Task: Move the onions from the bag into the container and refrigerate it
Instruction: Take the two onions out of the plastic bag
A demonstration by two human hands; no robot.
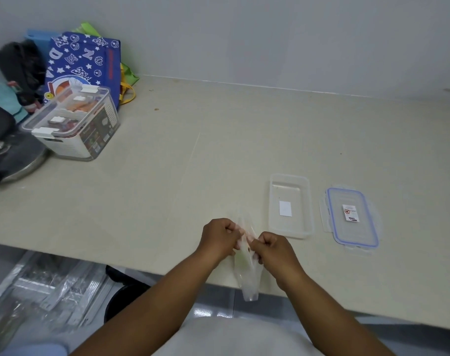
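A clear plastic bag [247, 273] hangs between my two hands over the counter's front edge; its contents are too blurred to make out. My left hand [220, 236] pinches the bag's top on the left. My right hand [270, 246] pinches it on the right. Just right of my hands an open clear rectangular container [289, 204] lies on the counter, with nothing in it. Its blue-rimmed lid [352, 218] rests flat further right.
At the back left stand a larger clear storage box with white latches [72, 123], a blue patterned tote bag [84, 61] and dark items. A metal lid [18, 158] lies at the left edge. Below the counter edge [141, 268] are wrapped metal pieces.
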